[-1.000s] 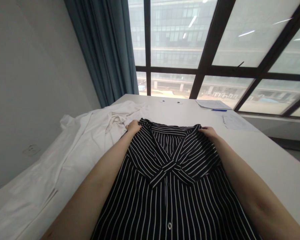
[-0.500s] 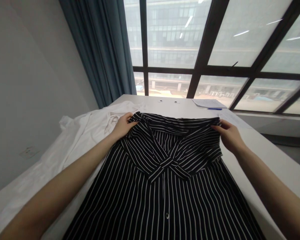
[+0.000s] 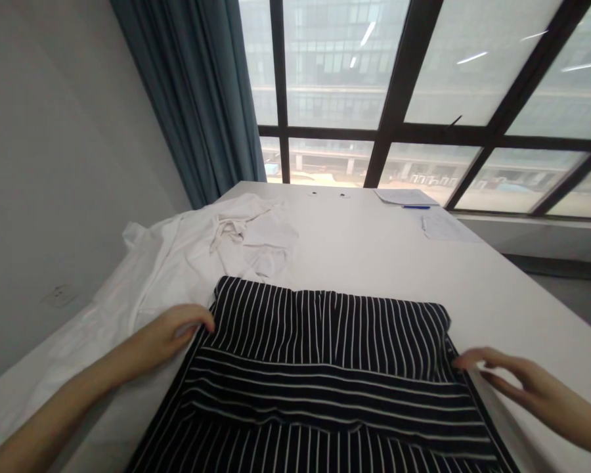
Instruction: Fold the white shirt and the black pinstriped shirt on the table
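A black garment with thin white stripes lies on the white table in front of me. Its far part is folded over toward me, so the tied front is hidden and a band of crosswise stripes shows. At the upper left corner of the fold, my left hand is loosely curved, its fingertips against the edge. My right hand is at the right edge, thumb and forefinger apart, the forefinger's tip touching the cloth. Neither hand visibly grips the fabric.
Rumpled white cloth covers the table's left side. Papers and a blue pen lie at the far right of the white table. Behind stand a blue curtain and a dark-framed window.
The garment's upper end has been folded down toward me, covering the tied front. Both hands have let go of its far corners and moved nearer me and outward to the sides.
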Demonstrator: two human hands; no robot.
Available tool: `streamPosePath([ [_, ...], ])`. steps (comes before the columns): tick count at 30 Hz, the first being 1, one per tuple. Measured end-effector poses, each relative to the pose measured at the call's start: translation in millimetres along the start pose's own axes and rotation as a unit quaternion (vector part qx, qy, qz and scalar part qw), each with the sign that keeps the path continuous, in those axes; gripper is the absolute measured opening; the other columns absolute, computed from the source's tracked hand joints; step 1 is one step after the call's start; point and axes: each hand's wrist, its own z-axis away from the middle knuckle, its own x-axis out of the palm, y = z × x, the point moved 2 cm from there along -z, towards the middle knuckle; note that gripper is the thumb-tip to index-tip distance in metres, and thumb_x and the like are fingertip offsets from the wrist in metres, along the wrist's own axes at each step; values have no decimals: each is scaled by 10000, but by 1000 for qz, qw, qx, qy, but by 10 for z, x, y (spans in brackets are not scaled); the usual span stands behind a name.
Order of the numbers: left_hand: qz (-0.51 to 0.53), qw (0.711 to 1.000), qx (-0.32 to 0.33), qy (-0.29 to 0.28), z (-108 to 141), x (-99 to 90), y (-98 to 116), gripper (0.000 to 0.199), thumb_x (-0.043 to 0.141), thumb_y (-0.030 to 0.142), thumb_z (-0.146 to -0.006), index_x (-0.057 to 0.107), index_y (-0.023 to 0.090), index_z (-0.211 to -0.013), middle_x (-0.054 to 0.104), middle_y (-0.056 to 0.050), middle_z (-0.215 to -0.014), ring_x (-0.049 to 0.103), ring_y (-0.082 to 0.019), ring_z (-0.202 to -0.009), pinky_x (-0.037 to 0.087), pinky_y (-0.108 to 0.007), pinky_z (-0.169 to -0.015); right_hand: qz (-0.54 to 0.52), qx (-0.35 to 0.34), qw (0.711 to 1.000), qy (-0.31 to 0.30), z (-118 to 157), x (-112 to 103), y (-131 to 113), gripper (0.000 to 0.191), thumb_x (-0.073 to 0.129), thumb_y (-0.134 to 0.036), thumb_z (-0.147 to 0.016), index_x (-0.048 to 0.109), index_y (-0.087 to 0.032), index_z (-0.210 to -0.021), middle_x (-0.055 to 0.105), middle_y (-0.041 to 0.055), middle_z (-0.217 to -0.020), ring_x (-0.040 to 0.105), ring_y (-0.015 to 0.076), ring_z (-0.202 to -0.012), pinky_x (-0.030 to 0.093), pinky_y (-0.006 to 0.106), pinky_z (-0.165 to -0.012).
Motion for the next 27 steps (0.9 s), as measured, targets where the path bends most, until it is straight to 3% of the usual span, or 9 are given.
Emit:
streamPosePath([
  [1,-13,999,-9,38,-108,-58,-5,330,389,317,-797,682,390,-929,728,115,-996,637,-214,-992,466,-384,-975,-13,15,999,-28,-125,-43,1,282,542,-568,-796,733,-408,-927,731,97,-1021,684,340,-956,568,483,-835],
  [3,-61,993,-7,97,-353,-133,-32,391,408,333,-786,641,326,-1101,684,40,-1178,575,-227,-1129,416,-385,-1032,-9,43,999,19,-410,-111,12,384,525,-585,-789,691,-342,-1034,705,115,-1126,668,348,-993,555,510,-823],
  [6,-106,990,-9,94,-695,-102,-133,474,478,333,-733,606,240,-1180,622,-68,-1295,521,-268,-1221,372,-412,-1059,-5,73,995,71,-787,-19,64,530,532,-609,-742,619,-244,-1117,713,156,-1050,677,331,-918,547,492,-788],
  [10,-108,993,-29,35,-936,-3,-232,324,512,249,-673,657,247,-963,710,-54,-1085,609,-264,-1079,414,-383,-987,-58,98,993,-27,-1033,220,111,534,565,-599,-713,617,-208,-1073,727,87,-812,681,274,-744,550,420,-721],
  [12,-101,994,-34,30,-964,-6,-241,283,498,215,-666,651,252,-901,730,-28,-979,642,-247,-996,425,-355,-957,-83,84,989,-89,-1072,247,93,440,593,-570,-706,656,-206,-944,730,73,-799,680,265,-763,543,390,-727],
  [14,-91,995,-30,37,-977,-38,-243,253,480,212,-675,643,253,-863,731,-13,-892,660,-236,-916,442,-328,-912,-83,65,989,-103,-1112,203,75,368,610,-558,-703,675,-212,-811,735,63,-790,676,259,-767,535,375,-734],
  [21,-99,979,-51,170,-1385,-207,-222,283,436,207,-737,639,226,-933,715,-42,-998,647,-247,-988,462,-321,-905,-44,80,994,65,-1642,70,161,380,558,-567,-735,656,-211,-825,719,99,-853,658,269,-810,525,399,-767],
  [24,-147,966,-68,202,-1606,-199,-142,319,444,191,-781,633,199,-1038,676,-85,-1141,607,-267,-1096,438,-369,-975,-14,87,984,154,-1837,117,174,444,517,-537,-788,616,-176,-1026,679,136,-941,636,268,-808,519,444,-783],
  [27,-176,956,-80,219,-1593,-71,-62,421,480,206,-802,558,148,-1212,588,-145,-1270,531,-300,-1208,423,-432,-1012,6,67,979,193,-1743,208,128,579,547,-532,-783,536,-140,-1210,621,172,-1064,626,271,-836,514,478,-823],
])
